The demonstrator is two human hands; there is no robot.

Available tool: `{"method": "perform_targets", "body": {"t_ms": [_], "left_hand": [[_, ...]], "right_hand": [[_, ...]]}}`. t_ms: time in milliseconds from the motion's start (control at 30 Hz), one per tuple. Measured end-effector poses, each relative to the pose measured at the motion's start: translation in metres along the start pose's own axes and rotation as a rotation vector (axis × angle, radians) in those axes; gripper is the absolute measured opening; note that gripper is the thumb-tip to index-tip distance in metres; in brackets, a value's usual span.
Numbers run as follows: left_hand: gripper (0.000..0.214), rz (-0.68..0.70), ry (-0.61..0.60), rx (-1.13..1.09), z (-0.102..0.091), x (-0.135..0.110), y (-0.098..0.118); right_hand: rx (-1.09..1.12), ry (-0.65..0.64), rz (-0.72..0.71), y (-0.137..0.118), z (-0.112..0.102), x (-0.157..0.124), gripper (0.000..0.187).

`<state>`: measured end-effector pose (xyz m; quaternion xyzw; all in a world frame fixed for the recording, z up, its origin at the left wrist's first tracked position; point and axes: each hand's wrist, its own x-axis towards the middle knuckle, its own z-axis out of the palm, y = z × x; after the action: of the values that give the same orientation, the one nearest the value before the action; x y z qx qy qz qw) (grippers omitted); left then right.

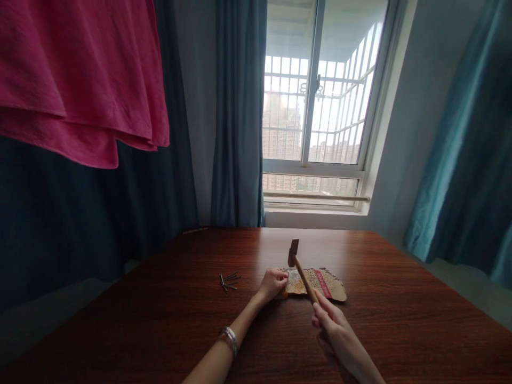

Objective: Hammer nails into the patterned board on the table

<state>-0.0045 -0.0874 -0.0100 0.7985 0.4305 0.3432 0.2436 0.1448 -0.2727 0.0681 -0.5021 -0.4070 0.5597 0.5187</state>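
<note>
Nearest us, our right hand clenches its grip around the lower end of a wooden-handled hammer, whose metal head stands raised beyond and left of that grip. A little farther on, our left hand has its grip pinched shut on the left edge of a patterned cardboard piece, which lies flat on the tabletop under the hammer. Loose nails lie just left of the left grip.

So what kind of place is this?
Probably a room in a high-rise flat: blue curtains frame a barred window looking onto tower blocks, pink cloth hangs overhead, and a wooden table serves as a workbench, where the right hand holds a hammer over cardboard.
</note>
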Motion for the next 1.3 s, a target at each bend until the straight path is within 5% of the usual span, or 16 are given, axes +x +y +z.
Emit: {"method": "perform_targets", "body": {"t_ms": [1300], "left_hand": [[0.021, 0.042, 0.023, 0.017, 0.001, 0.001, -0.004]], "right_hand": [[-0.01, -0.022, 0.014, -0.001, 0.002, -0.004, 0.079]]}}
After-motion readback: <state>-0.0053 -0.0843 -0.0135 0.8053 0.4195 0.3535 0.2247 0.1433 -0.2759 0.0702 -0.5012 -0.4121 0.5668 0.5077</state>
